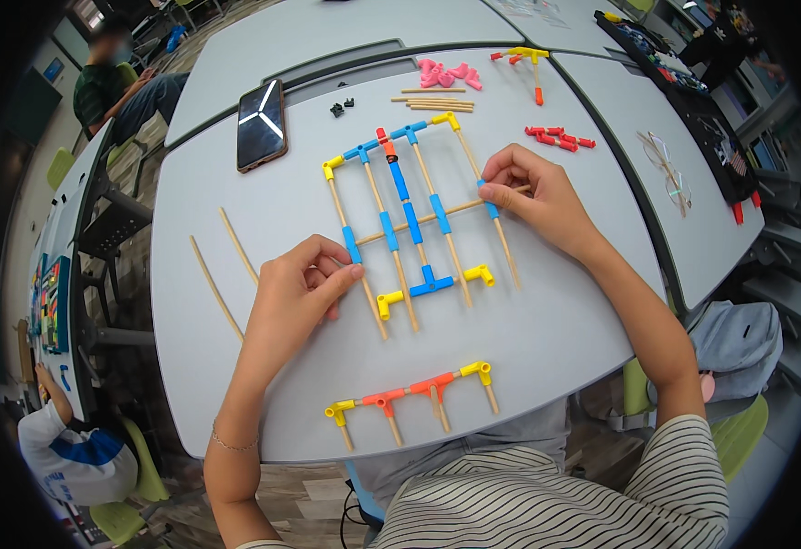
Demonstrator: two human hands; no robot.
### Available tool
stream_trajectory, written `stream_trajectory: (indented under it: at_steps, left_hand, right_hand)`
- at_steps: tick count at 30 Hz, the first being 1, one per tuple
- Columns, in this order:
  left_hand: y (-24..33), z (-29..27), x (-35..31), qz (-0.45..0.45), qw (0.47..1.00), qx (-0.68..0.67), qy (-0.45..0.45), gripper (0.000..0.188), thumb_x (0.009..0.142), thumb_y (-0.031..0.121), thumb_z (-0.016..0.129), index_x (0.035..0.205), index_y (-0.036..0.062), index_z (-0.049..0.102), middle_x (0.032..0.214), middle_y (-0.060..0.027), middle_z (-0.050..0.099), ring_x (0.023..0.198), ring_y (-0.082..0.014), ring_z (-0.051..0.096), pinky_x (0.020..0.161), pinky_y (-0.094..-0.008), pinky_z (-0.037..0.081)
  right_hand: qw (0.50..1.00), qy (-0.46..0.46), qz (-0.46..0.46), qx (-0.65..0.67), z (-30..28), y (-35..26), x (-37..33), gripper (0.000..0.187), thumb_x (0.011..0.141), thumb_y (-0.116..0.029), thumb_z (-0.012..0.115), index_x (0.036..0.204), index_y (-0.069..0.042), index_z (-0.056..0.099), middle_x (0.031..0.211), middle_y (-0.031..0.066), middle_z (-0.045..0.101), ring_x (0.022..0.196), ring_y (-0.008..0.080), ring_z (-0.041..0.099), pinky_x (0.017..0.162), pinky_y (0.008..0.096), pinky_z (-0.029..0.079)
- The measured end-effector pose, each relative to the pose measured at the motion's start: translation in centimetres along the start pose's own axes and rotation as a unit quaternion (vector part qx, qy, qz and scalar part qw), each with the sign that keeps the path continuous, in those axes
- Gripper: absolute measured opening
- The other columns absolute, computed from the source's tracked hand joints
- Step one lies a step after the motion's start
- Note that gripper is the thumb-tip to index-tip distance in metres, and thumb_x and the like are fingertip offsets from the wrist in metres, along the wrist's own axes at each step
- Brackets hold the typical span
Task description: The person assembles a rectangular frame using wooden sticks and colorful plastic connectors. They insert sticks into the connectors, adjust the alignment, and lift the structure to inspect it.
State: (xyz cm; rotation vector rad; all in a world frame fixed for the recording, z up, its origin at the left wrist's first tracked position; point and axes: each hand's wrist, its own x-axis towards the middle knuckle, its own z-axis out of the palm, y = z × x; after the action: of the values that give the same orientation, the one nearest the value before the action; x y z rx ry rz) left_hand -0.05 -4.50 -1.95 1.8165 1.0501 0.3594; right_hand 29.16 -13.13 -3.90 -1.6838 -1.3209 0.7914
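A frame of wooden dowels (421,163) joined by blue plastic connectors (412,222) lies flat on the white table, with yellow elbow connectors (332,166) at its far corners. My left hand (301,285) pinches the blue connector on the frame's leftmost dowel between thumb and fingers. At the opposite side my right hand (536,194) is closed round the blue connector on the rightmost dowel, where a crosswise dowel (462,209) ends under my fingers. One red connector (383,137) tops the middle column. Nearer me sits a separate bar of orange and yellow connectors (409,392) with short dowels.
Two loose dowels (215,285) lie left of my left forearm. Beyond the frame are a phone (262,126), small black parts (338,109), pink pieces (448,73), several dowels (432,102), red connectors (560,138) and a yellow-and-red assembly (528,64). A person (117,87) sits at far left.
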Motion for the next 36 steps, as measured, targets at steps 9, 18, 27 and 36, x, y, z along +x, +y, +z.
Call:
stream_trajectory:
  at_steps: [9, 18, 27, 36]
  left_hand:
    - [-0.5, -0.1, 0.3, 0.033, 0.998, 0.013, 0.058, 0.023, 0.089, 0.012, 0.073, 0.107, 0.0018, 0.063, 0.083, -0.0011, 0.06, 0.052, -0.0039, 0.055, 0.041, -0.0186, 0.035]
    - [-0.7, 0.0, 0.7, 0.012, 0.998, -0.003, 0.058, 0.034, 0.086, 0.011, 0.076, 0.115, 0.0017, 0.062, 0.087, -0.0019, 0.06, 0.051, -0.004, 0.054, 0.04, -0.0184, 0.037]
    - [-0.7, 0.0, 1.0, -0.011, 0.998, -0.023, 0.063, 0.032, 0.083, 0.005, 0.078, 0.109, -0.0002, 0.061, 0.085, -0.0039, 0.062, 0.051, -0.0049, 0.054, 0.042, -0.0201, 0.042]
    - [-0.2, -0.9, 1.0, -0.028, 0.999, -0.019, 0.018, 0.035, 0.083, 0.005, 0.078, 0.113, 0.0019, 0.061, 0.084, 0.0002, 0.057, 0.054, -0.0032, 0.055, 0.042, -0.018, 0.039]
  right_hand:
    - [0.961, 0.013, -0.212, -0.179, -1.5, 0.6, -0.3, 0.023, 0.084, -0.012, 0.076, 0.101, -0.004, 0.064, 0.096, 0.0074, 0.064, 0.085, 0.0143, 0.063, 0.081, 0.026, 0.052]
    - [0.967, -0.037, -0.112, -0.227, -3.1, 1.2, 0.4, 0.011, 0.087, -0.005, 0.07, 0.093, -0.001, 0.062, 0.089, 0.0091, 0.06, 0.084, 0.0205, 0.058, 0.074, 0.0338, 0.047]
    - [0.955, -0.026, -0.137, -0.262, -1.9, 0.6, -0.2, 0.006, 0.091, -0.004, 0.062, 0.089, 0.001, 0.059, 0.088, 0.0143, 0.061, 0.085, 0.0286, 0.059, 0.078, 0.038, 0.048]
    - [0.982, -0.038, -0.053, -0.175, -1.9, -0.3, -0.5, 0.009, 0.094, -0.006, 0.058, 0.09, 0.002, 0.062, 0.079, 0.0123, 0.063, 0.074, 0.0236, 0.059, 0.071, 0.0328, 0.047]
